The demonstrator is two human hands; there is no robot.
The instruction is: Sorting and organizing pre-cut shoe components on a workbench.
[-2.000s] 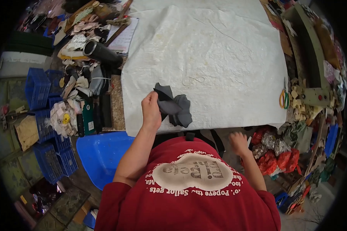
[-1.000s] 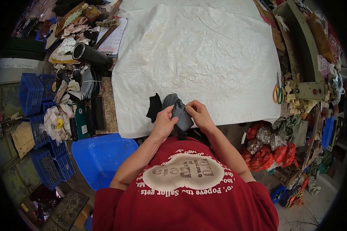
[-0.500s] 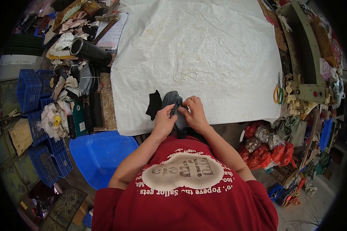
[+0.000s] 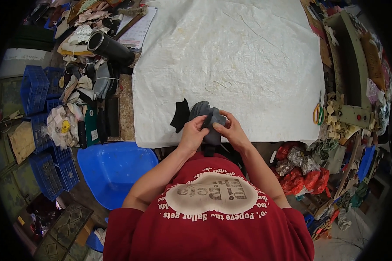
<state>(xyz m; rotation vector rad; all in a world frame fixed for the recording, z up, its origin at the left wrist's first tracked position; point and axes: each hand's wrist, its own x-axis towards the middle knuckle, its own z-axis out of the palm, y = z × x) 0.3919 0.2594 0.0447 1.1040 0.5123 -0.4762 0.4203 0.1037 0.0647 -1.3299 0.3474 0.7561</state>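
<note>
A limp dark grey piece of fabric or leather point(image 4: 212, 135) is held between my two hands at the near edge of the white-covered table point(image 4: 265, 56). My left hand point(image 4: 192, 135) pinches its left side with thumb and fingers. On the other side, my right hand point(image 4: 235, 131) grips a fold of it between thumb and forefinger. A bunched grey part point(image 4: 199, 109) lies beyond the left fingertips; whether it is the same piece I cannot tell. Just left of that sits a small black cut piece point(image 4: 180, 115), flat on the sheet, touched by neither hand.
A loop of pale cord point(image 4: 218, 85) lies farther up the sheet. Scissors point(image 4: 319, 114) with orange and green handles rest at the right edge. Leftward are a black tube point(image 4: 111, 48), scraps, blue crates point(image 4: 35, 89) and a blue plastic seat point(image 4: 115, 172). Red bags point(image 4: 294, 180) crowd the lower right.
The whole view has shifted slightly. My right hand has moved a little away from my left, and the grey piece between them is turned and folded differently. The black piece stays on the sheet.
</note>
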